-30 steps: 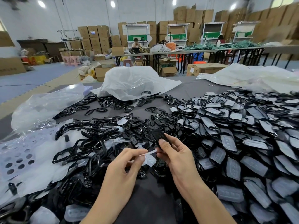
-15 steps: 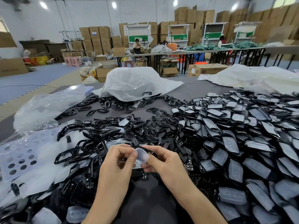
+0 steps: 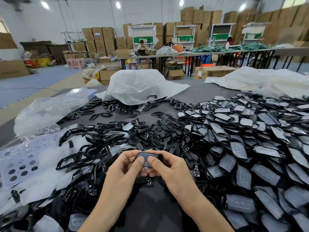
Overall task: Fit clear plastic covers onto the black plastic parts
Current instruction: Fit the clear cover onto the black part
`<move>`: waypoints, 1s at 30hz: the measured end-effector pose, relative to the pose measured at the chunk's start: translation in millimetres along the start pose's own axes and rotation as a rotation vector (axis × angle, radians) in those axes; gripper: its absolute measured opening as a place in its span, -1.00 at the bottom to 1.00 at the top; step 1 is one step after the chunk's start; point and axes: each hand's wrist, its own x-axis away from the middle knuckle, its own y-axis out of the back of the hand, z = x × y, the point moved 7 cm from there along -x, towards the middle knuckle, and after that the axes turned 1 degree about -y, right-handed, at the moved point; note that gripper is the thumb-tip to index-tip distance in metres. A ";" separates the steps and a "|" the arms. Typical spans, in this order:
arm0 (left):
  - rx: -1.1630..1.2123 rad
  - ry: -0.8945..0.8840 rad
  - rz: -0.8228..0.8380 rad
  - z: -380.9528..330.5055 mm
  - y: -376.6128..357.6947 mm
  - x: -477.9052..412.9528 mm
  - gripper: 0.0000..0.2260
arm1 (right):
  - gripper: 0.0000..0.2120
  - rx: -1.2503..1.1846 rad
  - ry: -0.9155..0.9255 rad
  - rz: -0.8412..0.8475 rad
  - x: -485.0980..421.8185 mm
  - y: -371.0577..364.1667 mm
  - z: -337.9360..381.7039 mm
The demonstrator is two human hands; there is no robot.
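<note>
Both hands hold one small black plastic part with a clear cover (image 3: 147, 158) lying on top of it, just above the near middle of the table. My left hand (image 3: 124, 166) grips its left side, thumb pressed on the cover. My right hand (image 3: 168, 166) grips the right side, thumb also on top. The part's underside is hidden by my fingers. A large heap of covered black parts (image 3: 242, 144) fills the right half of the table. Bare black parts and black frames (image 3: 103, 148) lie piled left and centre.
Loose clear covers and a punched plastic sheet (image 3: 20, 164) lie at the left. Crumpled plastic bags (image 3: 140, 86) sit at the table's far edge. The dark table surface (image 3: 150, 206) shows between my forearms. Behind are work tables, cardboard boxes and a seated person (image 3: 142, 46).
A second ago my left hand held a clear cover apart from the black part in my right hand. The hands came together, and the cover now sits on the part under both thumbs.
</note>
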 end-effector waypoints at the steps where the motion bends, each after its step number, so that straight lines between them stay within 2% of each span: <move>1: 0.007 0.001 0.019 -0.3 -1.6 0.5 -0.88 | -0.85 -0.002 0.007 -0.005 0.3 0.7 1.4; 3: 0.023 0.002 0.047 -1.9 -4.3 0.8 -0.89 | -0.87 -0.012 0.017 -0.025 -0.6 3.2 3.1; 6: -0.059 -0.025 0.045 -5.7 -3.7 0.8 -0.80 | -0.87 -0.044 0.002 -0.036 -1.9 5.9 1.7; 9: -0.178 -0.073 0.009 -10.4 -0.7 1.4 -0.85 | -0.84 -0.055 -0.022 -0.024 -1.8 4.3 -1.4; 20: -0.142 -0.069 -0.004 -12.4 -2.8 4.8 -0.84 | -0.83 -0.283 -0.152 0.015 -2.9 -1.2 -10.5; 25: -0.142 -0.061 0.045 -11.4 -7.4 6.0 -0.79 | -0.96 -0.266 -0.173 0.008 -4.3 0.9 -15.9; 28: -0.168 -0.080 0.083 -11.7 -11.6 6.6 -0.75 | -0.95 -0.238 -0.164 0.015 -3.6 1.7 -15.7; 30: -0.270 -0.162 0.086 -17.0 -13.7 9.3 -0.72 | -0.91 -0.167 -0.150 0.026 -2.9 2.9 -14.8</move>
